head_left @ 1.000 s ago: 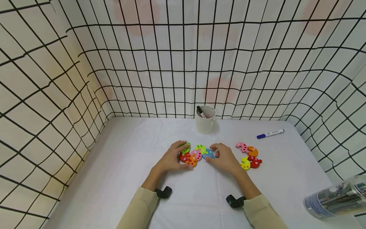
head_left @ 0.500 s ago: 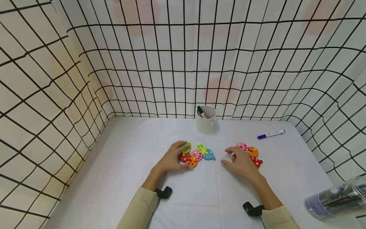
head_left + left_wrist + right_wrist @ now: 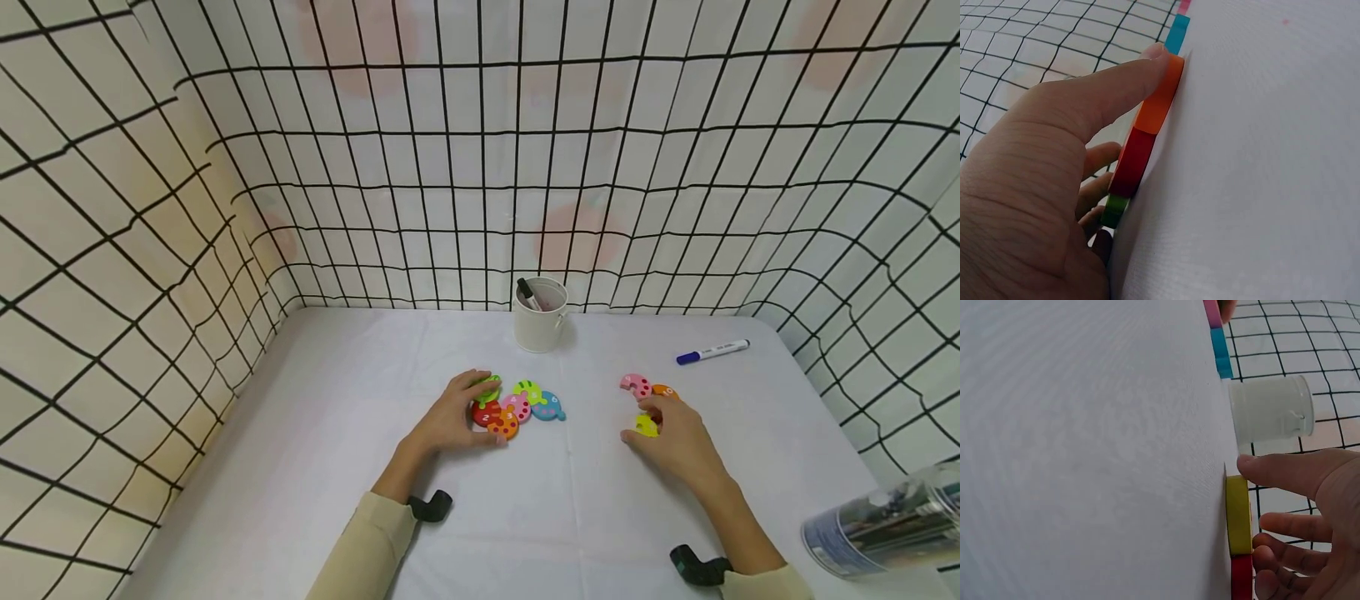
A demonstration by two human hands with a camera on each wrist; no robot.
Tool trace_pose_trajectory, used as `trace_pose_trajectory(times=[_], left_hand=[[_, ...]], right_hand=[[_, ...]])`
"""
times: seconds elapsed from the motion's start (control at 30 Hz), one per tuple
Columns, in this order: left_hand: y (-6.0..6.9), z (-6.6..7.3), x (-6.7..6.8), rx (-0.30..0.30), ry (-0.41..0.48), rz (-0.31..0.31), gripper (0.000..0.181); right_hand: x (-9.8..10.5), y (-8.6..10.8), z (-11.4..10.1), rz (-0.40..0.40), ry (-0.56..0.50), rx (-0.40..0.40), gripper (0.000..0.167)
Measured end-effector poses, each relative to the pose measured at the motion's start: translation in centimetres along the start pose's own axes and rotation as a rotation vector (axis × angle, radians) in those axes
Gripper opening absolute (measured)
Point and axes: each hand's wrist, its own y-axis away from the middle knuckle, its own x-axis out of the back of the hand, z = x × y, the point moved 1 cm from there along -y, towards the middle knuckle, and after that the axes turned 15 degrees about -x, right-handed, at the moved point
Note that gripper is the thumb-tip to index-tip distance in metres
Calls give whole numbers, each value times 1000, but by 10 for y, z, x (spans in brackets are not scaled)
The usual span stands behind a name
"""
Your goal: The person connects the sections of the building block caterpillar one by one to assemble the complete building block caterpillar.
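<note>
Numbered flat puzzle pieces form a joined row at the table's middle: green (image 3: 491, 390), red (image 3: 484, 414), orange (image 3: 503, 427), pink (image 3: 517, 407), yellow-green (image 3: 528, 391) and blue (image 3: 548, 407). My left hand (image 3: 450, 417) holds the row's left end, with the thumb against the orange piece's edge (image 3: 1163, 97) and fingers by the green one. Over a second cluster, my right hand (image 3: 678, 433) spreads its thumb and fingers around a yellow piece (image 3: 646, 425). The right wrist view shows the thumb just off this piece's edge (image 3: 1239, 515), a red piece (image 3: 1242, 576) adjoining it.
Beyond the right hand lie a pink piece (image 3: 636, 385) and a partly covered orange piece (image 3: 664, 390). A white bucket (image 3: 538, 329) with a black-capped marker stands at the back. A blue-capped marker (image 3: 712, 352) lies right; a clear jar (image 3: 877, 525) is at the right edge. Black wire grid surrounds the table.
My right hand has left the blue piece and moved right to the yellow piece in the second cluster. The left hand stays in place on the row.
</note>
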Motion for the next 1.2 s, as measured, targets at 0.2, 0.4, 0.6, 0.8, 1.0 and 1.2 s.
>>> trace_pose_trajectory(times=[0.2, 0.4, 0.6, 0.8, 1.0, 1.2], left_hand=[[1, 2, 1, 6, 10, 4, 92], [1, 2, -1, 26, 21, 13, 90], [0, 3, 0, 58, 33, 46, 90], [-1, 3, -2, 87, 33, 61, 90], [-2, 2, -4, 111, 34, 73, 89], [-1, 3, -3, 111, 41, 75, 89]], right_hand=[[2, 1, 1, -38, 27, 11, 66], [1, -1, -1, -92, 38, 51, 61], [-4, -2, -4, -79, 21, 58, 61], [-8, -2, -5, -71, -1, 41, 59], [-11, -4, -4, -79, -14, 25, 59], [-12, -4, -6, -81, -26, 33, 58]])
